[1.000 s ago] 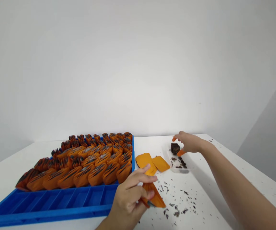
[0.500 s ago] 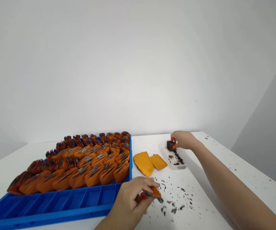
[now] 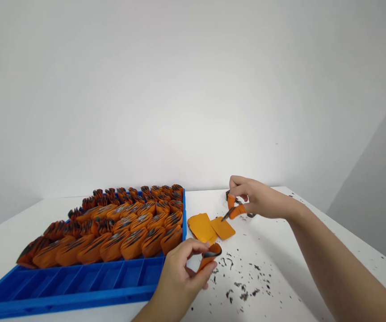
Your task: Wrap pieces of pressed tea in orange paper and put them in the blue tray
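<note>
My left hand (image 3: 183, 269) is closed round an orange pouch (image 3: 209, 256), held open near the blue tray's right front corner. My right hand (image 3: 255, 200), with orange finger cots, pinches a thin dark strip (image 3: 228, 215) above flat orange pouches (image 3: 209, 226) lying on the white table (image 3: 296, 250). A small clear dish (image 3: 250, 215) is mostly hidden behind this hand.
A blue divided tray (image 3: 79, 281) at the left holds several rows of filled orange pouches (image 3: 129, 223); its front compartments are bare. Dark crumbs (image 3: 243, 286) lie scattered on the table in front of the hands. A white wall stands behind.
My right hand left the dark block in the dish and moved left toward the flat pouches, now pinching a dark strip. My left hand turned the pouch so its mouth faces up.
</note>
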Action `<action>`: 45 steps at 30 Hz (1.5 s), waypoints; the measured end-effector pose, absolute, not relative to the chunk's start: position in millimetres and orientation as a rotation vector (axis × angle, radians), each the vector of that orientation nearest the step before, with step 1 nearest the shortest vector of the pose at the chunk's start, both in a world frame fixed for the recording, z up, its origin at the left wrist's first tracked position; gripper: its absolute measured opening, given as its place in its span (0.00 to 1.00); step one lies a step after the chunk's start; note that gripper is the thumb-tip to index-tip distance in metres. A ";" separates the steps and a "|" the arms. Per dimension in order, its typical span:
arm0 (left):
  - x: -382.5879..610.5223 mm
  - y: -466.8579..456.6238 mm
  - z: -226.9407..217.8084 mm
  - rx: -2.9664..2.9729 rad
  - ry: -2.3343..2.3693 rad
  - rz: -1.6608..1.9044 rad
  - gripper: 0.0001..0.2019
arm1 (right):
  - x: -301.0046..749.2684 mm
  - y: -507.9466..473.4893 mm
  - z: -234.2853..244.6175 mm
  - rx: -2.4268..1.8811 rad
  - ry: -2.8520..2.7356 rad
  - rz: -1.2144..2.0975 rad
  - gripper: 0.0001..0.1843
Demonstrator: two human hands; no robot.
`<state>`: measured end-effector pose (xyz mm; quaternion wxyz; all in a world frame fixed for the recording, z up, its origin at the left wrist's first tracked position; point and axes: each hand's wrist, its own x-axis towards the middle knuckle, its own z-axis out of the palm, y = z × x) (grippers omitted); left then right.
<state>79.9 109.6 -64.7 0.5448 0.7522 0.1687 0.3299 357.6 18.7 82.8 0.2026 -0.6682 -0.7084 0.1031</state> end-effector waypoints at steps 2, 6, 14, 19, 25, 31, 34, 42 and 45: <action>80.0 110.2 -64.0 1.793 0.422 0.808 0.09 | 330.9 8.7 93.1 -1.687 -2.075 0.341 0.04; 77.9 111.6 -62.0 1.814 0.406 0.838 0.10 | 298.1 -0.9 99.4 -1.642 -2.172 0.281 0.07; 70.8 114.2 -56.3 1.879 0.323 0.890 0.09 | 309.7 -7.0 103.1 -1.587 -2.155 0.218 0.05; 71.1 111.5 -51.2 1.904 0.311 0.960 0.11 | 313.4 -20.0 109.8 -1.566 -2.152 0.169 0.08; 73.0 110.8 -54.3 1.808 0.485 0.830 0.06 | 303.5 -16.6 106.9 -1.489 -2.209 0.225 0.07; 74.3 111.2 -60.5 1.774 0.554 0.823 0.12 | 291.2 -6.2 102.4 -1.576 -2.219 0.194 0.10; 75.6 111.5 -61.6 1.751 0.606 0.858 0.15 | 287.6 -3.1 101.1 -1.598 -2.220 0.159 0.12; 79.0 107.6 -55.4 1.638 0.570 0.836 0.17 | 285.4 2.5 95.6 -1.485 -2.163 0.032 0.10; 79.3 107.2 -54.2 1.626 0.579 0.845 0.18 | 284.2 2.6 95.6 -1.472 -2.189 0.063 0.11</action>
